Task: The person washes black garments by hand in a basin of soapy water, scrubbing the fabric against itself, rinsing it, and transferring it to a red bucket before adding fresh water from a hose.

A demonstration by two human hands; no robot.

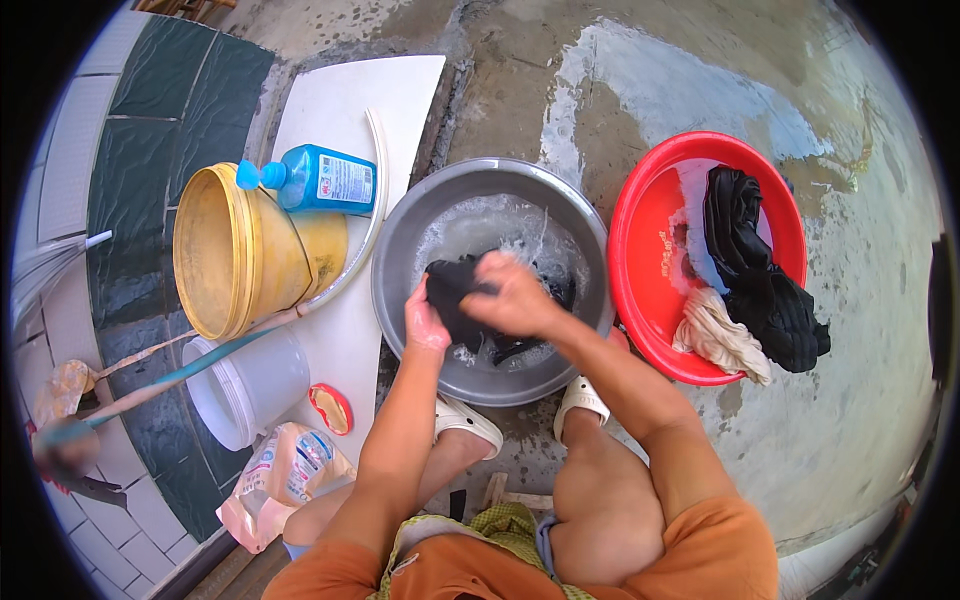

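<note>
Soapy, splashing water fills part of a grey basin (400,360) that stands between my feet. Over it, a bunched black cloth (455,295) is gripped by both hands. My left hand (428,318) clasps its left side, with the palm partly showing. At the cloth's right side, my right hand (515,298) is curled closed on it and slightly smeared by motion. More dark fabric lies in the water below, partly hidden by my right hand and wrist.
A red basin (640,330) at the right holds black clothing (745,260) and a cream cloth (722,335) draped over its rim. Leftward are a tipped yellow bucket (270,250), a blue bottle (325,180), a whitish bucket (255,385), a hose (378,200) and a plastic bag (290,470).
</note>
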